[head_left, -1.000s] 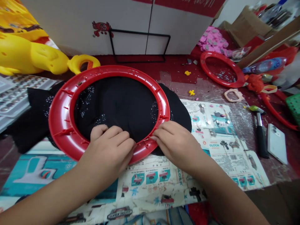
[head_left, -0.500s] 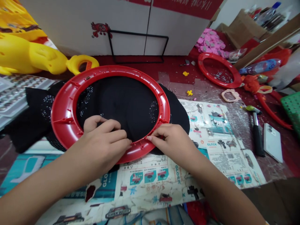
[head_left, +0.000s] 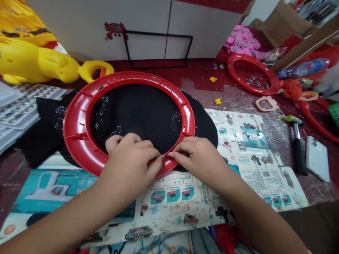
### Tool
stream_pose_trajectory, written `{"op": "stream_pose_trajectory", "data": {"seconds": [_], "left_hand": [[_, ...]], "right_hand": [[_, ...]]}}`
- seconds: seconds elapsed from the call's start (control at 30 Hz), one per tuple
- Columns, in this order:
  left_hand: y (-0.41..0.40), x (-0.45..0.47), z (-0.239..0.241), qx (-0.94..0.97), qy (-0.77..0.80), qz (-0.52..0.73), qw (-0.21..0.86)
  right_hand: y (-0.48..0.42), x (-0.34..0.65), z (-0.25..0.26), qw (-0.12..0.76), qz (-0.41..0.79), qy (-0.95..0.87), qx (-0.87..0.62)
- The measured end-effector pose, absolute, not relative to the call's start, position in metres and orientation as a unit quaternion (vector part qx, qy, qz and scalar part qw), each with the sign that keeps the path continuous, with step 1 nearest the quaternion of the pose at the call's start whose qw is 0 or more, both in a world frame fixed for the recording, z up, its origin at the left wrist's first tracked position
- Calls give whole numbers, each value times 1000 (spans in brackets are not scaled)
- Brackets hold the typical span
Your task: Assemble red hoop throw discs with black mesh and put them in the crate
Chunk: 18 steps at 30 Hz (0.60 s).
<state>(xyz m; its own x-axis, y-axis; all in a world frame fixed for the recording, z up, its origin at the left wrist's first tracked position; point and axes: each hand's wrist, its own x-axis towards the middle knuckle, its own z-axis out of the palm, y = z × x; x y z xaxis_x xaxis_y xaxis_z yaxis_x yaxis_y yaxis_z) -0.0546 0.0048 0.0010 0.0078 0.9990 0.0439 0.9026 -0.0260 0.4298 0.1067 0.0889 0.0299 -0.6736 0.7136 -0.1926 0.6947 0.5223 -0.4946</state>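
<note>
A red plastic ring [head_left: 76,123] lies flat on shiny-dotted black fabric [head_left: 143,109], which shows inside the ring and spreads out past both sides. My left hand [head_left: 135,155] lies across the near left part of the ring, its thumb and finger pinched at the near inner edge. Just to its right, my right hand [head_left: 198,151] also pinches at that edge, the fingertips of both hands almost touching. Whatever is between the fingers is too small or too covered to make out. Under the fabric is a printed cardboard sheet [head_left: 254,165].
Yellow plastic figures [head_left: 57,63] and bead trays [head_left: 21,109] stand left. Behind is a white box [head_left: 100,14] with a black wire frame [head_left: 159,34]. A second red ring [head_left: 233,72], a bottle [head_left: 304,68], a hammer [head_left: 299,155] and a phone [head_left: 317,158] lie right.
My left hand has moved right along the ring's near edge, up to my right fingertips. My right hand stays pinched at nearly the same spot. The whole view has shifted slightly.
</note>
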Motion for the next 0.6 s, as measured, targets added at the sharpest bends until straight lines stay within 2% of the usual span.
{"op": "stream_pose_trajectory", "data": {"seconds": [0.2, 0.6], "left_hand": [[11, -56, 3, 658, 701, 197, 191], [4, -56, -8, 714, 664, 192, 117]], "right_hand": [[93, 109, 31, 2, 270, -871, -409], [89, 107, 30, 29, 262, -861, -434]]}}
